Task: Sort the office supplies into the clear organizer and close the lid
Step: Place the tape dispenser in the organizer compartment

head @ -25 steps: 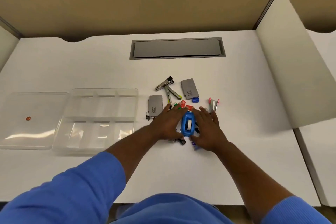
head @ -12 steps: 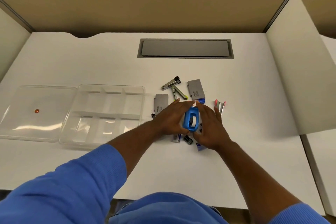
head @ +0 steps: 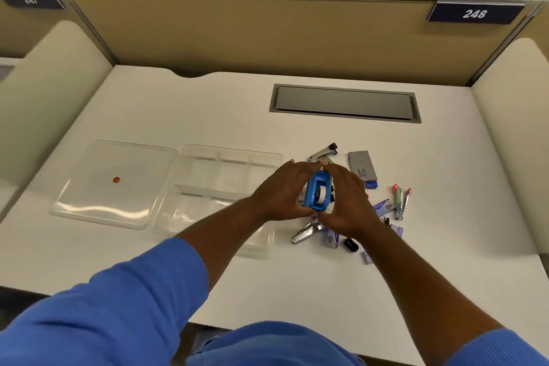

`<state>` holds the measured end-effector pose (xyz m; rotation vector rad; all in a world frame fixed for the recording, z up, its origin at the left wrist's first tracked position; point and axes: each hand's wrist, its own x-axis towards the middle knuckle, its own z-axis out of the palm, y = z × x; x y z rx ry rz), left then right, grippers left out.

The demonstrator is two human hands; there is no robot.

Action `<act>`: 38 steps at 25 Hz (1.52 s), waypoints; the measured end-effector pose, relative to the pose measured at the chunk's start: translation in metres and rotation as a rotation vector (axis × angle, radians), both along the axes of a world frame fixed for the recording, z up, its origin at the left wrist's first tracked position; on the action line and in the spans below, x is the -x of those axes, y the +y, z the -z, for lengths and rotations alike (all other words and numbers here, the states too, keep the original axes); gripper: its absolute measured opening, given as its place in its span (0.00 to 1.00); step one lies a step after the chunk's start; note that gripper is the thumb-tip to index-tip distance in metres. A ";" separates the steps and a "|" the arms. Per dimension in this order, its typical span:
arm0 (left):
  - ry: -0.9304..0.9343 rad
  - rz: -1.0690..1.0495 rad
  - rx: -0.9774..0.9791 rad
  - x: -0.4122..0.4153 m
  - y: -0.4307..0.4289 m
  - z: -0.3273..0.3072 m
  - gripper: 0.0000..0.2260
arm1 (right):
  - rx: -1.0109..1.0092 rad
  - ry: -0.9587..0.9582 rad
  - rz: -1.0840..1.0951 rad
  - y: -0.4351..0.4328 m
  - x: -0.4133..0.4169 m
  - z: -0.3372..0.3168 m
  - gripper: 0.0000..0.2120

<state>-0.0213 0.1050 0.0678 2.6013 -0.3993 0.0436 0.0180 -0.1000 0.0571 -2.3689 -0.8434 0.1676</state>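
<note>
**Hands.** Your left hand point(head: 282, 192) and right hand point(head: 349, 202) are both curled round the blue tape dispenser point(head: 316, 196), one palm on each side. The fingertips arch over its far end and almost meet. The thumbs close in at its near end. Neither hand is flat or released: both grasp this one item.

**Position of the item.** The tape dispenser is just right of the organizer's right wall, over the pile of loose supplies. Whether it touches the desk point(head: 297, 285) cannot be told.

**Containers.** The clear organizer point(head: 234, 151) lies on the white desk to the left of your hands. Its base is divided into two rows of compartments. Your left forearm crosses its near right corner. The lid point(head: 98, 202) lies open and flat on the left, edge to edge with the base. A small orange dot point(head: 116, 179) shows on the lid panel. Whether it sits on or under the plastic cannot be told.

**Condition of the item.** The body is blue plastic with an open middle, and a white roll shows inside.

**Loose supplies.**
- A silver stapler point(head: 323, 152) with a black tip lies beyond your fingertips.
- A grey staple box point(head: 363, 169) lies to its right, with a small blue piece point(head: 371, 185) at the box's near end.
- A pink-tipped stapler point(head: 401, 202) lies farthest right.
- A second silver stapler point(head: 307, 232), a purple box point(head: 332, 238) and a small black item point(head: 350, 244) lie on the near side, by your right wrist.
</note>
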 end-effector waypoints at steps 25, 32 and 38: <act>0.159 -0.140 -0.348 0.081 0.332 0.061 0.50 | 0.272 0.081 -0.111 0.334 0.020 -0.010 0.50; 0.141 -0.153 -0.343 0.081 0.334 0.071 0.49 | 0.403 0.126 -0.110 0.351 0.009 -0.001 0.50; 0.152 -0.145 -0.336 0.082 0.335 0.072 0.48 | 0.404 0.258 -0.135 0.351 0.003 0.007 0.50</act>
